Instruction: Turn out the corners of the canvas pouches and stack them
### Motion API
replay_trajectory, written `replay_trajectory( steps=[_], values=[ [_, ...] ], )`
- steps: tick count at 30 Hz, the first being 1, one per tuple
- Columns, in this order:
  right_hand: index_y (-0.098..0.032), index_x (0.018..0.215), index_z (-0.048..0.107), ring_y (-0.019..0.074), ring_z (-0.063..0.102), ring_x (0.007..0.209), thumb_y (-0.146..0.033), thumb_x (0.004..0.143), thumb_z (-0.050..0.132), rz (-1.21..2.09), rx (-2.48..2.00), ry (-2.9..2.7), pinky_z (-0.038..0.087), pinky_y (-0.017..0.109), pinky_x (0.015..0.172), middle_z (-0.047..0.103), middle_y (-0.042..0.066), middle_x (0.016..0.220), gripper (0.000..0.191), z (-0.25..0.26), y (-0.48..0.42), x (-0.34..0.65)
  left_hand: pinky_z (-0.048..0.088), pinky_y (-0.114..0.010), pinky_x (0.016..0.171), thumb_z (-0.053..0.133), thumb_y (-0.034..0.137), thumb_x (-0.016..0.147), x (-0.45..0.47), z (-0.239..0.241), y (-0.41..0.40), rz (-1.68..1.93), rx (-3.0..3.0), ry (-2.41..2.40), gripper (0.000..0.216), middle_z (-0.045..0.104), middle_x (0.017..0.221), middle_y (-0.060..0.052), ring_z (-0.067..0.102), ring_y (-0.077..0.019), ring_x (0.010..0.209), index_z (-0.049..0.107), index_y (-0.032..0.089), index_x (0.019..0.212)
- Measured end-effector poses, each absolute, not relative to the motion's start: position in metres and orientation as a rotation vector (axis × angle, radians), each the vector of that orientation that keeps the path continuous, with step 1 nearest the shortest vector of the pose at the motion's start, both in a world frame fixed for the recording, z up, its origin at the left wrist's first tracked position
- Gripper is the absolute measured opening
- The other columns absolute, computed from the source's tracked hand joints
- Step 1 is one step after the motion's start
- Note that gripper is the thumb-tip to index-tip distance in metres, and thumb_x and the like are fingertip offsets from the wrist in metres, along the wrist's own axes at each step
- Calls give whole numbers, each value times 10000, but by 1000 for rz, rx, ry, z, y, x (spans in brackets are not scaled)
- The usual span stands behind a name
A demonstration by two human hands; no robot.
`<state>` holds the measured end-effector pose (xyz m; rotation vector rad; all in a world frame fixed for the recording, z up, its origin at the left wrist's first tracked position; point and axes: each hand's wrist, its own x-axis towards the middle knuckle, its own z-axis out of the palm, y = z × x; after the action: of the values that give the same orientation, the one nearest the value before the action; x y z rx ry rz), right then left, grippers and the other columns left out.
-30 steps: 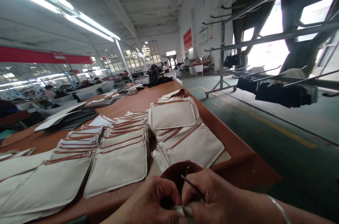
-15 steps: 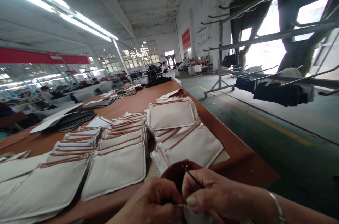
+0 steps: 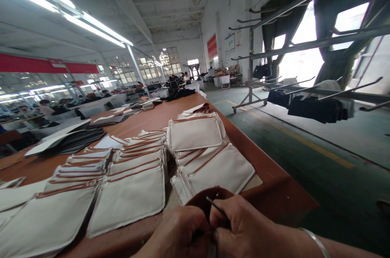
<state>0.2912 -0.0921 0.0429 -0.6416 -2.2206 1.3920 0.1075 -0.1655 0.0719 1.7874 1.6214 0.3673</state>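
Dark metal, slim and rod-like: that's the tool [image 3: 215,207] in my right hand [image 3: 243,217], fingers clamped round it just short of its bare end. My left hand [image 3: 179,229] is curled up right against the right one, fingertips tucked out of sight, so whether it pinches anything I can't tell. We're low in front of me, at the near edge of the brown, smooth-covered worktop [image 3: 166,112], just short of the cream fabric pouches with brown trim [image 3: 222,168]. The tool points forward and to my left, its long axis slanting back into my right palm. I'd judge it light, stiff and a touch slippery, best gripped along the shank, clear of the tip. Beyond it curves a brown, leather-like piece [image 3: 199,200], probably soft and bendy, best held by its rim.
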Motion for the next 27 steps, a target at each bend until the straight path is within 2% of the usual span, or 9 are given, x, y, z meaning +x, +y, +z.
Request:
replay_trajectory(
  steps=[3, 6, 9, 11, 14, 17, 21, 23, 27],
  values=[
    [-186, 647, 485, 98, 458, 547, -127, 695, 571, 1237, -498, -2182, 293, 204, 484, 509, -40, 601, 115, 32, -93, 288, 257, -233, 525, 553, 238, 761, 110, 79, -168, 390, 1564, 1603, 111, 459, 658, 35, 390, -116, 622, 609, 151, 721],
    [-196, 660, 463, 104, 445, 545, -165, 788, 542, 971, -285, -2121, 327, 219, 516, 495, -30, 612, 154, 21, -91, 285, 234, -252, 523, 503, 525, 858, 108, 85, -167, 542, 1317, 1485, 418, 420, 642, 27, 335, -120, 596, 639, 139, 775],
    [-206, 708, 464, 122, 443, 556, -162, 869, 476, 580, -59, -2111, 334, 244, 539, 490, -21, 633, 168, 10, -87, 285, 197, -270, 502, 411, 766, 831, 103, 79, -162, 611, 1205, 1394, 659, 367, 580, 36, 267, -108, 536, 577, 150, 666],
    [-204, 769, 488, 128, 440, 553, -198, 927, 453, 406, -6, -2167, 317, 255, 524, 504, -17, 650, 162, 6, -85, 288, 167, -273, 479, 511, 787, 779, 99, 73, -159, 518, 1190, 1365, 632, 340, 558, 53, 234, -96, 512, 522, 170, 644],
    [-188, 835, 520, 131, 440, 553, -201, 979, 407, 295, 28, -2248, 290, 267, 507, 528, -8, 656, 184, 5, -85, 295, 157, -262, 472, 621, 718, 763, 98, 71, -158, 387, 1244, 1388, 569, 332, 580, 59, 242, -92, 533, 510, 170, 661],
    [-182, 845, 532, 117, 430, 571, -246, 957, 476, 529, 25, -2173, 303, 249, 521, 519, -12, 672, 140, 10, -88, 301, 174, -243, 474, 580, 680, 815, 103, 79, -160, 328, 1344, 1409, 528, 357, 616, 51, 281, -97, 557, 556, 157, 747],
    [-151, 917, 560, 106, 425, 631, -473, 948, 502, 1487, -260, -1969, 359, 217, 567, 491, -8, 745, 328, 30, -84, 306, 217, -234, 481, 490, 614, 877, 111, 92, -164, 327, 1541, 1454, 468, 376, 645, 42, 308, -105, 578, 526, 168, 743],
    [-135, 860, 575, 92, 383, 610, -457, 934, 534, 1824, -381, -1974, 326, 198, 535, 469, -18, 709, 333, 44, -79, 307, 254, -231, 519, 477, 535, 899, 112, 95, -165, 369, 1630, 1495, 409, 413, 684, 31, 351, -112, 621, 512, 171, 716],
    [-131, 756, 582, 61, 327, 536, -301, 812, 684, 1905, -380, -2208, 249, 174, 466, 436, -50, 614, 206, 57, -72, 306, 270, -240, 559, 525, 468, 882, 113, 94, -170, 468, 1740, 1489, 376, 474, 687, 16, 418, -116, 643, 483, 172, 654]
  ],
)
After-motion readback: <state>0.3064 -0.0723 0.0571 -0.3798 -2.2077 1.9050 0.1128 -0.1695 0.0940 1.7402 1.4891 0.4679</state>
